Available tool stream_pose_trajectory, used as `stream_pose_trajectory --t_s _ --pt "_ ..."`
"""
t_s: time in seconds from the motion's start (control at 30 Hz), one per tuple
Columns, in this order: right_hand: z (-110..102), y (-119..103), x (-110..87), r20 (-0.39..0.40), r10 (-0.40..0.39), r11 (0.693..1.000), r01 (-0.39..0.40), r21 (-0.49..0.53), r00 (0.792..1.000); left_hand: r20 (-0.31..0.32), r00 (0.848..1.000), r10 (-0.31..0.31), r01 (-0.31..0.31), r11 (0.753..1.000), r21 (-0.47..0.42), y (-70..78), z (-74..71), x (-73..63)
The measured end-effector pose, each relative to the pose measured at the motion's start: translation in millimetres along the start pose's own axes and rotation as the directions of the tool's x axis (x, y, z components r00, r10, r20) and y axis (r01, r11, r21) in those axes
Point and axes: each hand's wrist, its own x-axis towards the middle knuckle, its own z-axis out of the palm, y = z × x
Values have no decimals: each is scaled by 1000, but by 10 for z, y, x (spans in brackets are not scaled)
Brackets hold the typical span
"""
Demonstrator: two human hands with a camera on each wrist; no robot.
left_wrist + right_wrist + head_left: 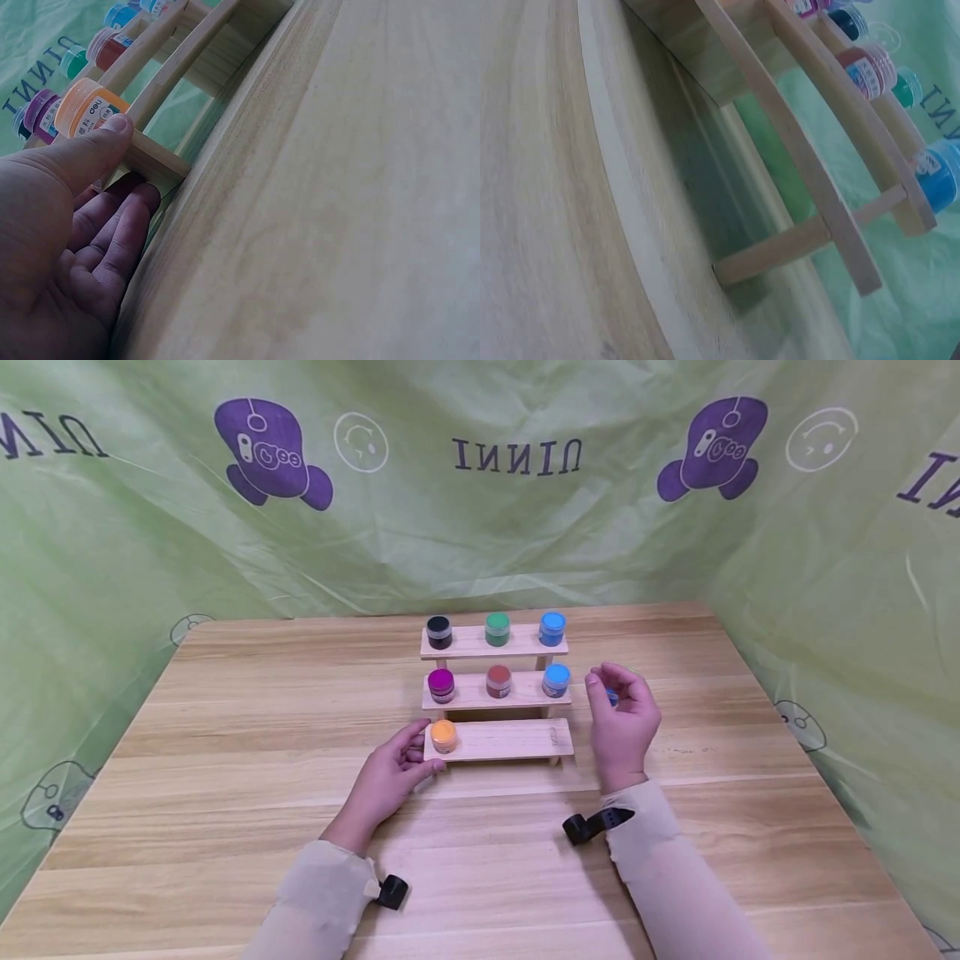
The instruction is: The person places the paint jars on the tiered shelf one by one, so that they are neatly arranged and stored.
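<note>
A three-step wooden stand [502, 742] holds small paint jars. My left hand [390, 781] grips the left end of its lowest step, beside an orange jar [443, 737]. In the left wrist view the thumb [112, 135] lies against the step's end by that jar, with the other fingers curled below. To the right of the stand, my right hand [624, 722] holds a small blue paint jar [612, 697], mostly hidden by the fingers. The right wrist view shows no part of that hand.
Purple [441, 685], brown-red [498, 681] and blue [557, 680] jars stand on the middle step. Black [439, 632], green [497, 628] and blue [552, 629] jars stand on the top step. A green printed sheet [420, 543] hangs behind the wooden table [247, 735].
</note>
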Motion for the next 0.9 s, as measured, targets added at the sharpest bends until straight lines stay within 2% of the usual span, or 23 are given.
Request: stream_pose_trajectory --t_s 0.53,0.9 --pt "-149 219 129 17 140 979 -136 -151 990 4 1000 4 -4 1000 8 -7 0 -1" --pt "-237 294 182 42 245 932 -223 -284 969 0 1000 -19 19 1000 9 -2 4 1"
